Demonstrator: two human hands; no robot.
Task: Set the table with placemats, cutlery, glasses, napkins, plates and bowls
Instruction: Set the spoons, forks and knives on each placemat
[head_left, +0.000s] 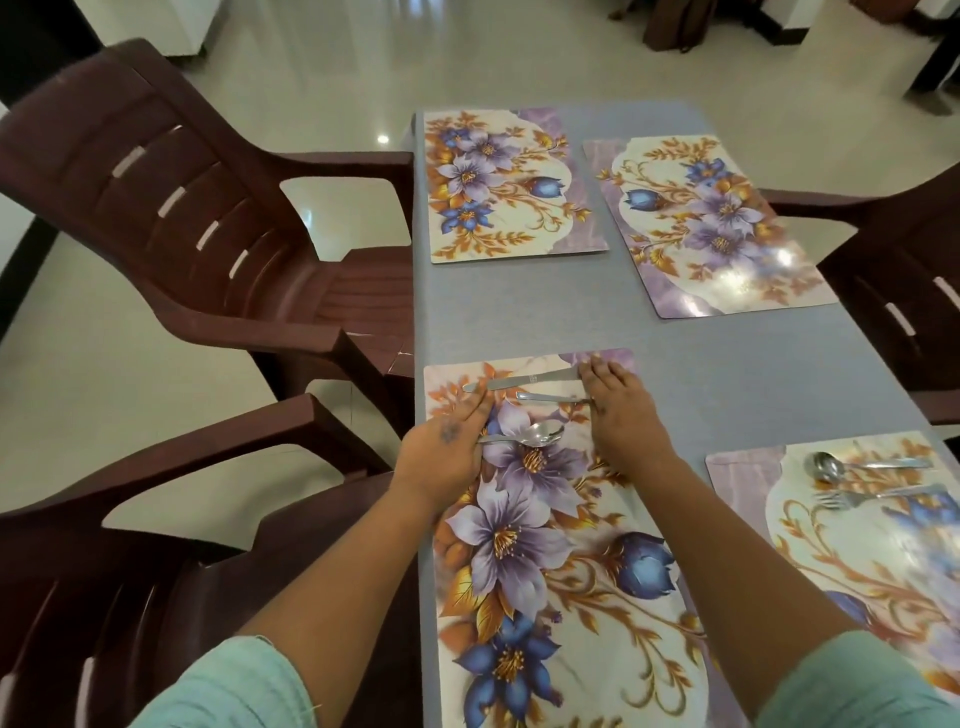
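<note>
Head view: my left hand (441, 452) lies flat with straight fingers on the near placemat (550, 545), its fingertips at the knife (519, 382), the spoon (524, 436) just beside its thumb. Right of these, my right hand (618, 410) rests flat, fingers straight, touching the fork (550, 398) handle.

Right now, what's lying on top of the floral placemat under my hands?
On the near-left floral placemat lie a steel knife, a fork and a spoon. The right hand hides the fork's end; the left hand covers the spoon's handle end.
</note>
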